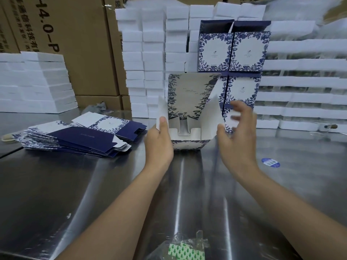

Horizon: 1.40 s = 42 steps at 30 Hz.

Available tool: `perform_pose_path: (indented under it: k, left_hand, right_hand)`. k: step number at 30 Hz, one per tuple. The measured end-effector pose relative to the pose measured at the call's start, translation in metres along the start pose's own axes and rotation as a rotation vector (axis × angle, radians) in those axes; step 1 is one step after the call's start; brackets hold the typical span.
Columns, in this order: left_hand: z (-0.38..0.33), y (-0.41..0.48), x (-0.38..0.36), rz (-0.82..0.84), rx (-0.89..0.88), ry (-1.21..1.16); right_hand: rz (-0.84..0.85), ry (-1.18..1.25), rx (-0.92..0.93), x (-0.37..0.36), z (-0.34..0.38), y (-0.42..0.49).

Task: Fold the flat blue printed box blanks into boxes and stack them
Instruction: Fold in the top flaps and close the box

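A half-folded blue floral box (187, 113) stands open toward me on the steel table (75, 184), lid flap up and white side flaps spread. My left hand (159, 141) holds its left side, thumb on the left flap. My right hand (236, 132) hovers at the right flap with spread, blurred fingers; its thumb is near the flap's edge. A fanned pile of flat blue blanks (82, 136) lies to the left. Folded boxes (234, 53) are stacked behind the open box, two wide.
White foam blocks (150, 62) are piled in tall columns at the back and at the left (33, 81). Brown cartons (75, 44) stand behind. A round blue sticker (270, 162) lies at the right. Crumpled plastic with green-printed paper (185, 248) sits at the near edge.
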State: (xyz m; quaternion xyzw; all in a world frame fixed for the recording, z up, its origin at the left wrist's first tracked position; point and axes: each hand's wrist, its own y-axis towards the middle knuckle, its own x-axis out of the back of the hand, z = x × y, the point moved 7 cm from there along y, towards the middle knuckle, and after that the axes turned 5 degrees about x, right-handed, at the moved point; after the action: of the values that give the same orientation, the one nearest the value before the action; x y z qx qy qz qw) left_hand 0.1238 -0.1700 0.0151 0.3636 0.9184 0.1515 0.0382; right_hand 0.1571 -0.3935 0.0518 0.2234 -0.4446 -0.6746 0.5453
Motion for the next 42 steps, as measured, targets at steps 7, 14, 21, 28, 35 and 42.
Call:
perform_pose_path:
  k: [7,14,21,28,35,42]
  left_hand:
    - [-0.007,-0.014,-0.016,0.117,-0.319,0.172]
    - [-0.006,-0.022,-0.030,0.249,-0.325,0.196]
    - [-0.017,-0.043,-0.040,0.373,-0.421,0.260]
    - [-0.045,-0.071,-0.040,0.429,-0.682,0.324]
    - [-0.057,-0.082,-0.039,0.360,-0.777,0.451]
    - [-0.046,-0.065,-0.035,0.317,-0.630,0.458]
  right_hand:
    - [0.169,-0.289,0.693,-0.030,0.088,-0.027]
    - [0.544,-0.725,0.186,-0.043,0.054,-0.019]
    - [0.794,-0.801,-0.077,-0.037,0.006,-0.015]
    - [0.930,-0.736,-0.147,-0.040,-0.028,-0.021]
    - [0.778,-0.517,-0.179,-0.027,-0.020,-0.002]
    - [0.346,-0.050,-0.146,-0.009,0.036,0.021]
